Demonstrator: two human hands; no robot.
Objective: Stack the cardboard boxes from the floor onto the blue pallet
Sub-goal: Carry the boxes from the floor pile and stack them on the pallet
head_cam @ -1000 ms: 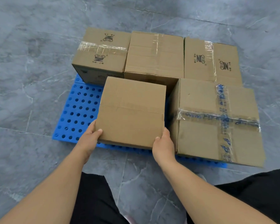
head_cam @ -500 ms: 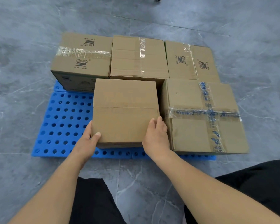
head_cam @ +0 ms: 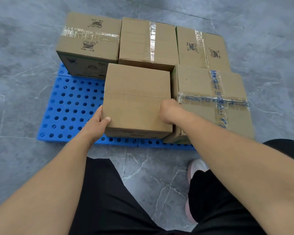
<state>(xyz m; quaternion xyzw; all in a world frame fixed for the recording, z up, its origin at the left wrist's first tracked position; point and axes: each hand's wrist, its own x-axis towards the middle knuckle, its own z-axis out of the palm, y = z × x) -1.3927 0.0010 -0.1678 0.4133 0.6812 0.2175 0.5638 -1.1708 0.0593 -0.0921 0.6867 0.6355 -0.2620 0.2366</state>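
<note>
Both my hands' grip clamped the fifth box on the pallet (one corner left bare).

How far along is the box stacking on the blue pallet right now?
Done: four boxes sit on the blue pallet, three at the back and the cross-taped box front right. In hand: the plain box, held by the left hand and right hand. Left: the pallet's front-left corner is bare.

Both hands grip plain box on blue pallet
</note>
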